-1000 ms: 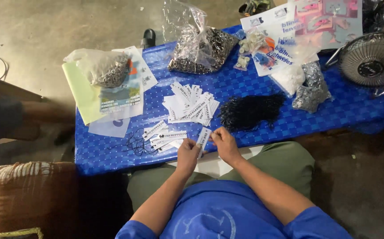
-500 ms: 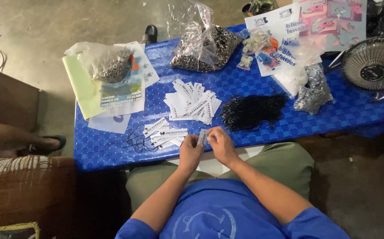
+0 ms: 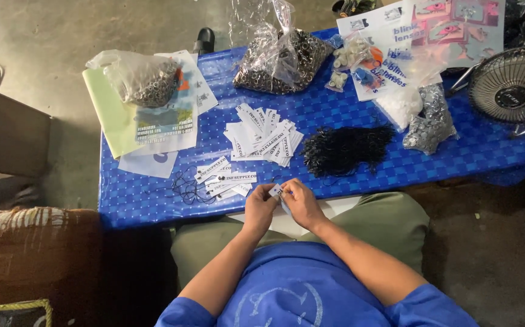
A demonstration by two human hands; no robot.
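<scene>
My left hand (image 3: 260, 207) and my right hand (image 3: 299, 200) meet at the near edge of a blue checked table (image 3: 153, 200). Together they pinch a small white paper tag (image 3: 276, 191). Just left of my hands lie a few finished white tags (image 3: 225, 180) with thin black strings. A larger heap of white tags (image 3: 263, 134) sits in the middle of the table. To its right is a tangle of black cords (image 3: 344, 147).
Clear bags of small metal rings lie at the back centre (image 3: 279, 57) and back left (image 3: 139, 79), the left one on printed sheets (image 3: 153, 124). More small bags (image 3: 423, 112) and posters sit at right, beside a small fan (image 3: 513, 91). A woven stool (image 3: 32, 254) stands at lower left.
My hands have drawn the tag slightly nearer to me and turned it between the fingers. The view has shifted a little; the things on the table have not moved.
</scene>
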